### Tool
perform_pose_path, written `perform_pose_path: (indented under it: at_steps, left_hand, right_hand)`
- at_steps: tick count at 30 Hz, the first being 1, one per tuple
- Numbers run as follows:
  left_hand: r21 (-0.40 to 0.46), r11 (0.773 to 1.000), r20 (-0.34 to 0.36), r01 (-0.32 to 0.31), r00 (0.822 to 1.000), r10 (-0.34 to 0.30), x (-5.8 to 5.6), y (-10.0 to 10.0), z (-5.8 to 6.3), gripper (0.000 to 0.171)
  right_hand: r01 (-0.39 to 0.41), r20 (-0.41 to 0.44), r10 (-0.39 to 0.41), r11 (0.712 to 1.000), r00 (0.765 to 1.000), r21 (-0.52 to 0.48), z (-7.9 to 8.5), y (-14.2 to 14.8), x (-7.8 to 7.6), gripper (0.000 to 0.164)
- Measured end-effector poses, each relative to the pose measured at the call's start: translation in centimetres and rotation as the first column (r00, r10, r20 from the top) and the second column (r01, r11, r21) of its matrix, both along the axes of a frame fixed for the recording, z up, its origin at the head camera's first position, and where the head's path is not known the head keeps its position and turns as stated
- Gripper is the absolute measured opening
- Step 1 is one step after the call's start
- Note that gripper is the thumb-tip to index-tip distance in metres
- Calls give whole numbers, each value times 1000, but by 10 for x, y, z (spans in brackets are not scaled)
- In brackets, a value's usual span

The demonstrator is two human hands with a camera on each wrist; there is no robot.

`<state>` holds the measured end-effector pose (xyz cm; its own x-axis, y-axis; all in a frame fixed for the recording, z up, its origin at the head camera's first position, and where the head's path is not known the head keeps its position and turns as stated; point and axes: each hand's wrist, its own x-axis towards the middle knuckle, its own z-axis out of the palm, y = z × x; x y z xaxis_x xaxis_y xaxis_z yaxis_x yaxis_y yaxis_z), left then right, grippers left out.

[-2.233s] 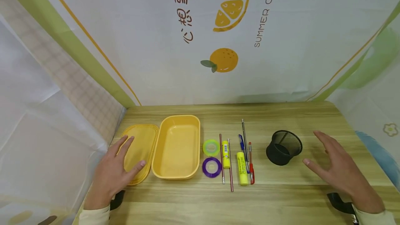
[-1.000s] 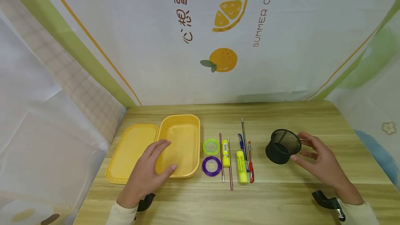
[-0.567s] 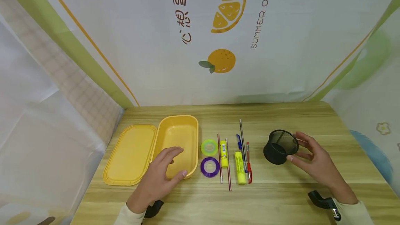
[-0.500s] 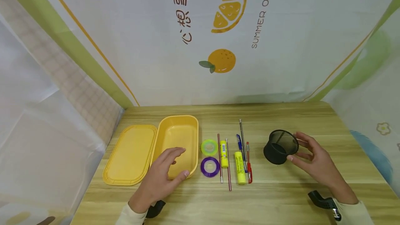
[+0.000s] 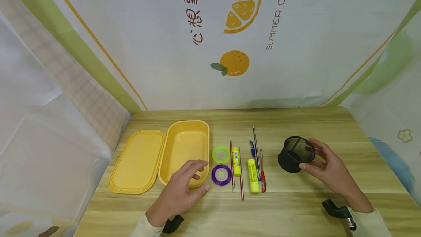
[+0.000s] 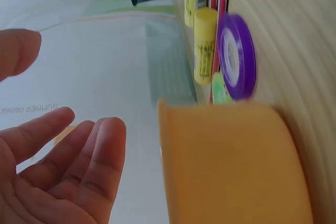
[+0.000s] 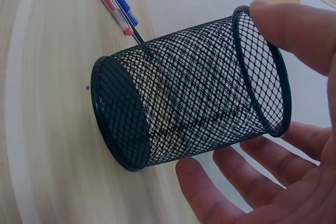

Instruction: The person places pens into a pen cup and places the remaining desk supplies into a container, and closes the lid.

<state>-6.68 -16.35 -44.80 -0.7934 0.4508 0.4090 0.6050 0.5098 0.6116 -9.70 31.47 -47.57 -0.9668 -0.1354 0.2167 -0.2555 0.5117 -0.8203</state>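
My right hand [image 5: 333, 175] holds the black mesh pen cup [image 5: 290, 163] by its right side, thumb at the rim. In the right wrist view, the thumb lies on the rim of the cup [image 7: 194, 82] and the fingers run along its other side. The cup stands on the table with nothing in it. My left hand [image 5: 179, 193] hovers over the front edge of the yellow box [image 5: 185, 143], fingers loosely bent and holding nothing. Just right of that hand lies a purple tape roll [image 5: 214, 175], with a green tape roll [image 5: 215, 155] behind it.
A yellow lid [image 5: 138, 162] lies left of the box. Two yellow glue sticks [image 5: 253, 178], red pencils [image 5: 242, 191], a blue pen [image 5: 252, 150], a dark pencil [image 5: 254, 134] and a red pen [image 5: 264, 185] lie mid-table. Printed cloth [image 5: 197, 79] hangs behind the table.
My left hand has moved right, from over the lid to the front of the box. My right hand has come left to the pen cup and taken hold of it; the cup stays in place.
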Motion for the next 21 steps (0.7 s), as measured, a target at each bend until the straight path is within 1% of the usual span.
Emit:
perform_pose_path:
  at_steps: [2, 4, 7, 12, 15, 17, 21]
  left_hand:
    - [23, 1000, 11, 17, 1000, -17, 1, 3, -1, 54]
    - [52, 998, 42, 32, 999, -34, 3, 7, -1, 53]
    - [81, 995, 47, 50, 997, -54, 5, 12, -2, 50]
    - [99, 993, 79, 69, 994, -77, 8, 21, -5, 49]
    - [112, 990, 110, 86, 989, -98, 9, 25, -8, 49]
    - [120, 988, 114, 98, 987, -112, 10, 28, -11, 48]
    - [131, 984, 138, 124, 980, -142, 11, 35, -18, 43]
  right_hand:
    - [-6, 5, 6, 1000, 1000, -12, 0, -1, -1, 90]
    - [-8, 10, 9, 1000, 1000, -20, 0, -2, -1, 90]
    - [-9, 17, 10, 1000, 1000, -27, 2, -3, -2, 89]
    - [-1, 52, 1, 1000, 999, -13, 4, -4, -3, 85]
    - [2, 81, -1, 1000, 997, -6, 6, -3, -4, 84]
    - [0, 92, 1, 1000, 996, -11, 6, -3, -5, 84]
    - [-8, 81, 11, 1000, 997, -29, 5, -4, -6, 84]
